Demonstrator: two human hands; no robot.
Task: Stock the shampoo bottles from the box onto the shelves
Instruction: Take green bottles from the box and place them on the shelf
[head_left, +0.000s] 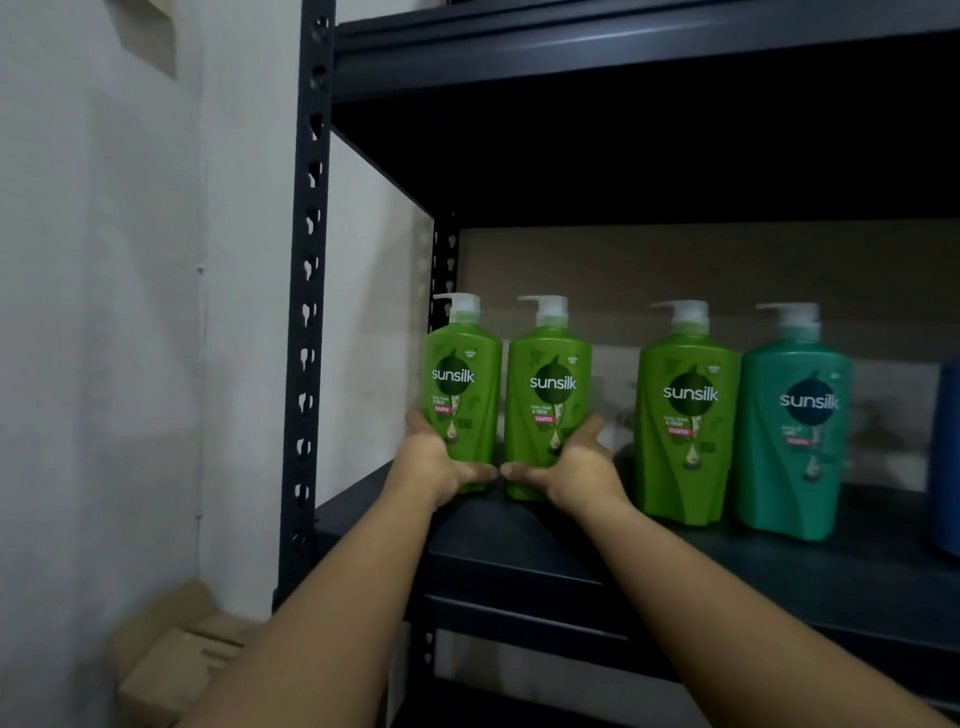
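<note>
Two green bottles are being held upright at the left end of the shelf (779, 561), side by side and almost touching. The first bottle (462, 395) is being gripped low down by the left hand (436, 465): the thumb is being laid across the front near the base, and the fingers are being wrapped around the left side, where their tips are hidden. The second bottle (550, 400) is being gripped in the same way by the right hand (576, 467), with the thumb lying across the lower front and the fingers curled around the right side. The two thumbs are nearly meeting between the bottles. Whether the bottoms are resting on the shelf cannot be told, because they are being covered by the hands.

To the right, a third green bottle (685, 415) is standing apart from the held pair, and just beside it a teal bottle (795, 421) is standing. A blue bottle (948, 457) is being cut by the right edge. All pump heads are white and are pointing to the left.

On the floor at the lower left, a cardboard box (171, 670) is being seen beside the rack post (309, 312).
</note>
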